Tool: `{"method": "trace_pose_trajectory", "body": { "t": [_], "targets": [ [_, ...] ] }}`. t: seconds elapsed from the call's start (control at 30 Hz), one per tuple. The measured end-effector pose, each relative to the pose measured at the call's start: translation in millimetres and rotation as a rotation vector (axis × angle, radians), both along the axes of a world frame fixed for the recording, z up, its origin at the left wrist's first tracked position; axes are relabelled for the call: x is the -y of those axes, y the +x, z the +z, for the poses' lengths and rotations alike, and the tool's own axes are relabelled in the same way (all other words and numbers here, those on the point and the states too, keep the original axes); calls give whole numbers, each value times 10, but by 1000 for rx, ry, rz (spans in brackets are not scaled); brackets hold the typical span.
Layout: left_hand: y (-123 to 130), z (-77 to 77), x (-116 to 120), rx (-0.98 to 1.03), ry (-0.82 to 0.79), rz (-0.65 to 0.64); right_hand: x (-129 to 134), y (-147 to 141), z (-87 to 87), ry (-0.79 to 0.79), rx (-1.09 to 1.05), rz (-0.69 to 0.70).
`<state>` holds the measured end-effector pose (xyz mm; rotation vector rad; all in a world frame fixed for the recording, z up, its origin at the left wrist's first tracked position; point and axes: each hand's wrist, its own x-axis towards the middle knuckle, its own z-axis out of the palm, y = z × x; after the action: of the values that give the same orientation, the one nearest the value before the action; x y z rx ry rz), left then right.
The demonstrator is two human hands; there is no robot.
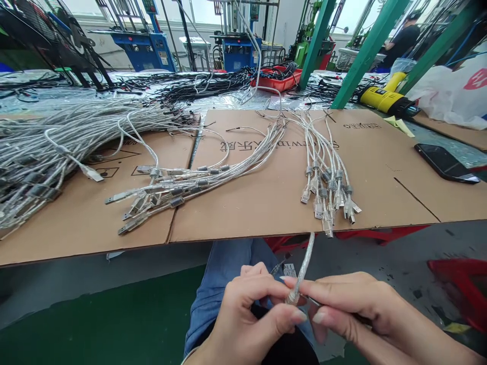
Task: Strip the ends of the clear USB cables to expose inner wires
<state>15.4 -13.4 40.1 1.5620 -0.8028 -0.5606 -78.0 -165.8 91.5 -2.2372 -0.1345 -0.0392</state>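
Closest in, a left hand (253,309) and a right hand (353,304), together above a lap in blue jeans (222,284), just short of the tabletop's front edge. Between left thumb and forefinger, tightly pinched, the end of a clear braided cable (305,263), tilted up toward that edge. Right forefinger laid against the same cable, thumb and forefinger pressed on a slim dark tool (312,300), mostly hidden by the fingers. Remaining right fingers out of sight behind.

Over the front of the tabletop, flat cardboard (243,218) with a seam left of the middle. At its front edge, right of centre, a fanned bundle of clear cables (338,175), with grey beads on the cables and clear-bodied plugs pointing forward, the lowest plug right at the edge. Across the seam, a second bundle (243,170), plugs toward the left, bare ends toward the back edge. Over the left end, a large heap of similar cables (57,147).

Near the right end, a black phone (446,162), face up; toward the back right corner, a yellow-and-black tool (384,101) and a white plastic bag (452,91). Along the back edge, tangled black cables (213,83) and a red tray (279,87), also full of dark cables. Beyond the back edge, blue machines (142,50) and, far right, a person in dark clothing (403,43). Below the front edge, at right, a red stool (456,284).
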Motion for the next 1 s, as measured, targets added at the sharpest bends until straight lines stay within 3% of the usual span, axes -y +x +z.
{"method": "trace_pose_trajectory", "body": {
  "t": [0.13,0.57,0.7,0.9,1.0],
  "targets": [
    [-16,5,-9,-185,42,-55,-2,-4,27,-45,-25,6],
    [-1,43,26,37,15,-42,10,-37,8,-131,40,-17],
    [1,73,26,64,17,-35,-26,-29,37,-45,44,-58],
    [-7,58,-5,-284,-31,-125,15,5,20,153,1,13],
    [-25,36,4,-487,-80,-158,43,18,0,149,16,52]
  ]
}}
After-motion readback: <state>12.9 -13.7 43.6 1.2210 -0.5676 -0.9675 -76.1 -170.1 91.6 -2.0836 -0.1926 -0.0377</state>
